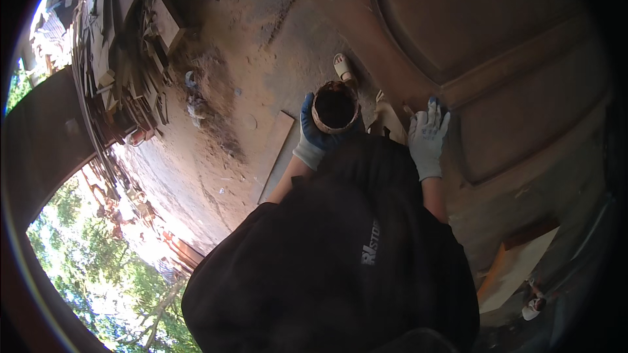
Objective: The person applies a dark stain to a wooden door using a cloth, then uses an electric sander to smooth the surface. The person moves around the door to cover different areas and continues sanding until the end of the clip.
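Fingers of left hand clamp a round tin; right hand spread flat on door panel — sandal beyond.

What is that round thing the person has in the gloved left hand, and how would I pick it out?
Start at the big carved wooden door panel lying flat on the right. Just left of its edge, the left hand grips a small round pot. It stands out by its pale rim and dark brown inside.

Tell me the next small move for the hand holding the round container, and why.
Probably bring the round container across toward the wooden door panel: the left hand grips it at the rim, while the right hand rests flat on the panel's edge.
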